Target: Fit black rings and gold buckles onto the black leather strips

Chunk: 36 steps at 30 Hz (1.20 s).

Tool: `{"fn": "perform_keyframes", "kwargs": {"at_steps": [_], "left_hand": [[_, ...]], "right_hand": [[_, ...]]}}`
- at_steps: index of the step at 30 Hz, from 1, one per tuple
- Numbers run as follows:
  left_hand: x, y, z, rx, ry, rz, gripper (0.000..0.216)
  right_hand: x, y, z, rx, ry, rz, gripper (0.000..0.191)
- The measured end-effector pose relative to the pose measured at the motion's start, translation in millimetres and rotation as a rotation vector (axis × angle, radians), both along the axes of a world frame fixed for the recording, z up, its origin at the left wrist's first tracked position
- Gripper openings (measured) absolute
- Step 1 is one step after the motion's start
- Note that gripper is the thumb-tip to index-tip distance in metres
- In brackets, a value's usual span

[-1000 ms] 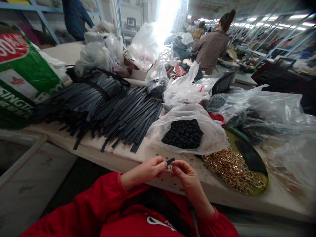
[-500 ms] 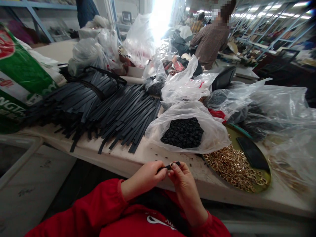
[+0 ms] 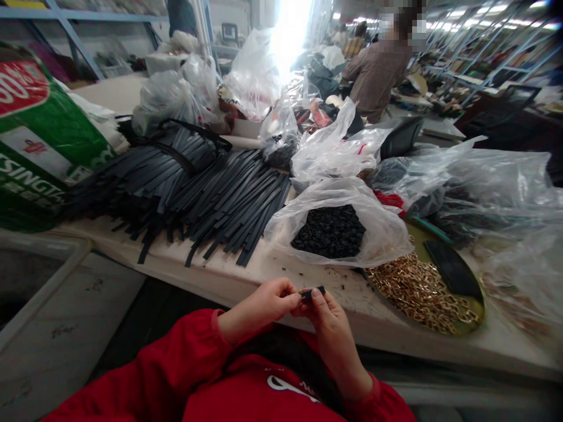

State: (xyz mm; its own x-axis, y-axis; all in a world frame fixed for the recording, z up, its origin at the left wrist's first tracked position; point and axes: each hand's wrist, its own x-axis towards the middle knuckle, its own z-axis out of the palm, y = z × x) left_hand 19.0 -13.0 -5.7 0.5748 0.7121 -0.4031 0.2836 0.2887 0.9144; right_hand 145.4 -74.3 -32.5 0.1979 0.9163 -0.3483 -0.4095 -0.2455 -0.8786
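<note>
My left hand [image 3: 276, 300] and my right hand [image 3: 329, 319] meet in front of my body, at the table's front edge. Both are closed on a short black strap [image 3: 314, 293], whose free end pokes up past my right thumb. A small gold buckle shows as a glint by my left fingertips; my fingers cover most of it. Beyond them, a clear plastic bag [image 3: 387, 240] lies open around many small black loops [image 3: 329, 231]. To the right, gold metal buckles [image 3: 413, 290] are heaped in a round tray [image 3: 477, 319]. Flat black straps [image 3: 237, 199] lie in piles on the left.
A green printed bag [image 3: 53, 138] stands at the far left of the table [image 3: 176, 264]. A dark flat slab [image 3: 453, 266] rests in the tray. More plastic bags [image 3: 497, 181] crowd the right side. Another person [image 3: 380, 70] stands farther back.
The strap has shifted between my fingers, and the gold buckle is now more hidden near my left fingertips. The view has turned slightly left.
</note>
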Motion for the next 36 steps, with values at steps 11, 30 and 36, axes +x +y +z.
{"fn": "perform_keyframes", "kwargs": {"at_steps": [11, 30, 36], "left_hand": [[-1.2, -15.3, -2.3, 0.174, 0.098, 0.047, 0.020], [19.8, 36.9, -18.5, 0.174, 0.102, -0.037, 0.022], [20.3, 44.9, -22.1, 0.115, 0.096, -0.025, 0.023]], "right_hand": [[5.6, -13.1, 2.1, 0.232, -0.748, -0.062, 0.016], [108.7, 122.6, 8.2, 0.084, -1.611, 0.283, 0.018], [101.5, 141.4, -4.3, -0.003, -1.757, 0.417, 0.010]]}}
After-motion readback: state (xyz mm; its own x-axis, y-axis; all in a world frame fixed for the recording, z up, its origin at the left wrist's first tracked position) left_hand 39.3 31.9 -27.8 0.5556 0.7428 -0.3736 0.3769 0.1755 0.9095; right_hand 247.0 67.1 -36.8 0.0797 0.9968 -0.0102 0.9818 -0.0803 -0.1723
